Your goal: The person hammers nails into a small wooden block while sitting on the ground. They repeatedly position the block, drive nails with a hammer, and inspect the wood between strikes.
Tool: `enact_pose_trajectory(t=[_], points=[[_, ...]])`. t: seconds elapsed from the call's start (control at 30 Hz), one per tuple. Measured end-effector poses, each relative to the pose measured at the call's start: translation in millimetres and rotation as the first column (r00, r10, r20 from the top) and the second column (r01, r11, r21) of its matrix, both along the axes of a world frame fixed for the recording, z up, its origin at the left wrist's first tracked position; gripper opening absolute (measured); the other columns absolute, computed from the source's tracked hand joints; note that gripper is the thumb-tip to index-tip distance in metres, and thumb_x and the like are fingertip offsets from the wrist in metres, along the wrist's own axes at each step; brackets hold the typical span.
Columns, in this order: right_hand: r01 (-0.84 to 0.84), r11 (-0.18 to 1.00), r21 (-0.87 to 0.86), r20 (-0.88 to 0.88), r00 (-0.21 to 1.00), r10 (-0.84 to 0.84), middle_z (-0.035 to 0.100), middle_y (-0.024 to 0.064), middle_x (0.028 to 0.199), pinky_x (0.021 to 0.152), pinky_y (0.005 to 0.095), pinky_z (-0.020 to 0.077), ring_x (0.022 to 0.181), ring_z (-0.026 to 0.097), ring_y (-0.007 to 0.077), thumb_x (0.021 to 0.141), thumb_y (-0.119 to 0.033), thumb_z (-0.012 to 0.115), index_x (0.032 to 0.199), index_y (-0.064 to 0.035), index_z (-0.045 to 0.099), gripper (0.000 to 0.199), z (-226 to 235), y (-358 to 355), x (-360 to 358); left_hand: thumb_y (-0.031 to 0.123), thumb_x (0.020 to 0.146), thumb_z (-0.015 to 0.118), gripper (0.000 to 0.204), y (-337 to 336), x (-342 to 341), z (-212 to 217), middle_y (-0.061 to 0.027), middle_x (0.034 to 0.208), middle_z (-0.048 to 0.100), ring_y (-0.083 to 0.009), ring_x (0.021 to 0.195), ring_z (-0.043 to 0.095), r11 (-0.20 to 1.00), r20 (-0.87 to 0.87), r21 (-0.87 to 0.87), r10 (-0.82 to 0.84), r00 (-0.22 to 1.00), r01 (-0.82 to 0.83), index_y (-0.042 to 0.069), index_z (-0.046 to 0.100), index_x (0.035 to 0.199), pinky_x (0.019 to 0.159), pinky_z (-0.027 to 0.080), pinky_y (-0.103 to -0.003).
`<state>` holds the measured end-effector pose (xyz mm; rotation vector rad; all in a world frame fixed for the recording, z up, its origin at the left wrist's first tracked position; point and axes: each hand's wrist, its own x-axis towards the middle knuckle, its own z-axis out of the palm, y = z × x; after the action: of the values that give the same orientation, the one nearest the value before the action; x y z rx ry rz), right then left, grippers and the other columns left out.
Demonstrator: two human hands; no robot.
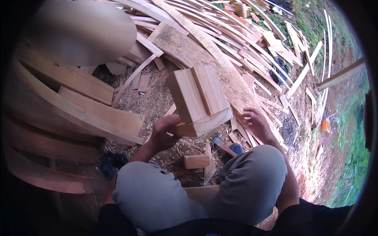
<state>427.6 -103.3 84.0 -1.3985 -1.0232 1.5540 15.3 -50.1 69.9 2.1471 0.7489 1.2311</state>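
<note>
In front of my knees, tilted in the air, is a wooden box (188, 94) of pale boards, with a raised strip along one face and a wider board at its near end. My left hand (162, 130) grips its lower left corner; the fingertips are partly hidden behind the wood. To the right of the box, my right hand (258, 124) is held apart from it, fingers spread and holding nothing. Below it, by my right foot, rests a hammer (225, 148) with a wooden handle. A short wood block (196, 161) lies between my feet.
Thick planks (98, 114) are stacked on the left. A broad sawdust-covered board (185, 45) stretches behind the box, and a heap of thin wood strips (240, 47) lies beyond. Shavings and offcuts cover the ground. An orange container (325, 125) stands at the right, near grass.
</note>
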Motion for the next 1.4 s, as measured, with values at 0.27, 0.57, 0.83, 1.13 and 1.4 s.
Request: enact_pose_trajectory(t=[0.27,0.57,0.83,1.13,1.4], points=[[-0.502,0.813,0.295,-0.293,0.762,0.577,0.053,0.0179,0.148,0.116,0.0419,0.0382,0.135,0.053,0.0237,0.093,-0.063,0.063,0.156,0.0025,0.035,0.096,128,64,-97,0.008,0.085,0.079,0.026,6,-4,10,-0.017,0.099,0.072,-0.0369,0.091,0.073,0.975,-0.004,0.222,-0.011,1.0,0.011,0.005,0.062,0.105,0.077,0.057,-0.042],[-0.575,0.792,0.204,-0.02,0.807,0.591,0.062,0.0175,0.137,0.113,0.0374,0.0418,0.128,0.058,0.0244,0.094,-0.057,0.068,0.148,0.0039,0.047,0.083,157,69,-133,0.004,0.083,0.077,0.027,7,-30,36,-0.017,0.102,0.072,-0.0356,0.092,0.073,0.988,-0.009,0.146,-0.045,0.999,0.046,0.005,0.062,0.106,0.077,0.057,-0.042],[-0.525,0.831,0.184,0.009,0.846,0.533,0.063,0.0199,0.133,0.105,0.0368,0.049,0.119,0.065,0.026,0.101,-0.069,0.045,0.147,0.0052,0.048,0.087,147,79,-151,0.001,0.083,0.075,0.033,1,-34,38,-0.0171,0.107,0.072,-0.0344,0.093,0.072,0.988,0.017,0.155,0.001,1.0,-0.003,0.005,0.064,0.114,0.078,0.056,-0.04],[-0.31,0.949,0.054,-0.147,0.938,0.315,0.057,0.0235,0.141,0.111,0.0366,0.0468,0.125,0.063,0.027,0.107,-0.056,0.041,0.15,0.006,0.04,0.076,135,78,-164,0.01,0.081,0.088,0.046,-6,-28,31,-0.0147,0.103,0.074,-0.0254,0.095,0.074,0.99,-0.045,-0.139,0.013,0.999,-0.019,0.002,0.063,0.119,0.083,0.056,-0.036],[-0.28,0.956,-0.084,-0.275,0.929,0.248,0.065,0.0154,0.132,0.107,0.0353,0.0493,0.115,0.068,0.0238,0.106,-0.05,0.049,0.141,0.0017,0.053,0.063,162,115,-186,0.011,0.085,0.086,0.049,5,-32,31,-0.0063,0.106,0.071,-0.0145,0.103,0.067,0.9,0.084,-0.437,0.039,0.996,0.001,0.004,0.059,0.125,0.087,0.054,-0.034]])
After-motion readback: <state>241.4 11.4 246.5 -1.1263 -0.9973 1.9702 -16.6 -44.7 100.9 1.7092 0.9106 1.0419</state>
